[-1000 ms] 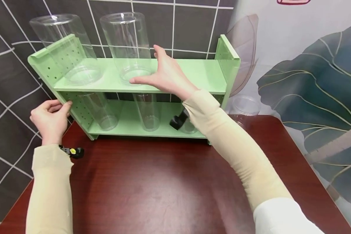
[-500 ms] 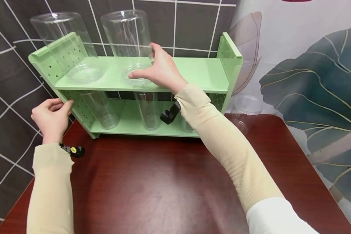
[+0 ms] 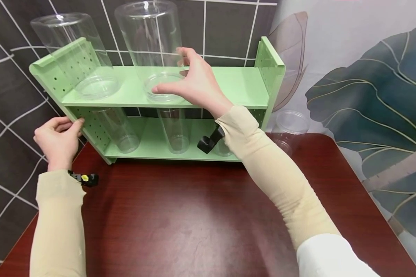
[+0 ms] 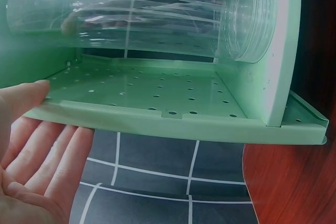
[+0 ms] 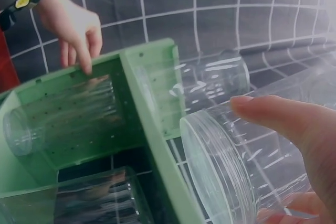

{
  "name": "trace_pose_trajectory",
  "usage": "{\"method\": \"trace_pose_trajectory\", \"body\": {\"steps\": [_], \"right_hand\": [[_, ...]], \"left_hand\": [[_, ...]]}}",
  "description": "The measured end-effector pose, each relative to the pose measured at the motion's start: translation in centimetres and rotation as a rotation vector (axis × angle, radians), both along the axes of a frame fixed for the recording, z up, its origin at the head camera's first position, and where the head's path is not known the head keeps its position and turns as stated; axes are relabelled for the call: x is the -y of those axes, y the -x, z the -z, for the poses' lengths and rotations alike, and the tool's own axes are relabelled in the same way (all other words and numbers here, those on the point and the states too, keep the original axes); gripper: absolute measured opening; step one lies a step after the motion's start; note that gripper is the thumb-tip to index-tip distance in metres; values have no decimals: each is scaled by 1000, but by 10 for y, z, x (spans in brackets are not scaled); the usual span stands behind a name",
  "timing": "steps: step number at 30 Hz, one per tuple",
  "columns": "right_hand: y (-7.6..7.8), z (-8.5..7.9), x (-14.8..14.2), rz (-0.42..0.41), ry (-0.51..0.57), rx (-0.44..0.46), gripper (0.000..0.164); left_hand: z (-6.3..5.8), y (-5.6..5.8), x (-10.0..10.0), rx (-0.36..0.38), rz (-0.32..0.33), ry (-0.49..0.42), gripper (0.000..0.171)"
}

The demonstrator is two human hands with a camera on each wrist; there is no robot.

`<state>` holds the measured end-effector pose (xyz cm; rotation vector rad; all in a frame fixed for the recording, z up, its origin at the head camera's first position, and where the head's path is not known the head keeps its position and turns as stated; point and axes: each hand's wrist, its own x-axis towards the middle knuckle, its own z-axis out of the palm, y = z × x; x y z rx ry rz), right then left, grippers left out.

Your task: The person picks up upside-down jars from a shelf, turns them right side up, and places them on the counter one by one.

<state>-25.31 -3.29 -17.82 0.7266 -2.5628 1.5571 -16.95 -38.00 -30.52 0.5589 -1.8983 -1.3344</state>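
Note:
My right hand (image 3: 202, 84) grips a large clear plastic jar (image 3: 154, 38) low on its side, thumb in front and fingers behind. The jar stands tall over the upper shelf of a green rack (image 3: 234, 86). Seen from the right wrist, the jar's ridged lower end (image 5: 210, 166) is close over the shelf. My left hand (image 3: 59, 140) pinches the edge of the rack's left side panel. In the left wrist view the thumb lies on the panel's inner side, and the fingers (image 4: 52, 156) are outside it.
Another large clear jar (image 3: 97, 86) stands at the upper shelf's left end. Narrower clear jars (image 3: 175, 132) stand on the lower shelf. A further clear container (image 3: 291, 129) is right of the rack. The reddish-brown table (image 3: 166, 219) lies in front; a dark gridded wall covering (image 3: 225, 34) hangs behind.
My right hand has closed in on the large jar, and the jar has risen slightly. My left hand keeps its hold on the side panel.

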Motion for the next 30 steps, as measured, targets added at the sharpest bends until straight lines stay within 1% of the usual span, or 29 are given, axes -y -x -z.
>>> {"method": "trace_pose_trajectory", "body": {"steps": [3, 9, 11, 16, 18, 24, 27, 30], "right_hand": [[-7, -1, -8, -16, 35, -11, 106], [-23, -2, -21, -91, 117, -7, 104], [-28, -2, -24, -109, 144, -11, 97], [-42, 2, -33, -140, 178, -36, 90], [-49, 4, -37, -143, 183, -41, 96], [-81, 8, -50, -159, 209, -52, 96], [-94, 14, -57, -186, 214, -77, 94], [-97, 31, -66, -217, 215, -119, 75]], "left_hand": [[0, 0, -1, -2, 2, -1, 16], [-1, -2, -2, 6, -4, 5, 16], [-1, -2, -2, 4, -2, 3, 16], [-1, -3, -3, 4, -5, 4, 17], [-1, -3, -3, 5, -6, 7, 17], [-1, -4, -3, 0, 5, -2, 17], [-1, -4, -3, -2, 6, 2, 18], [-1, -3, -3, -3, 6, 4, 18]]}}
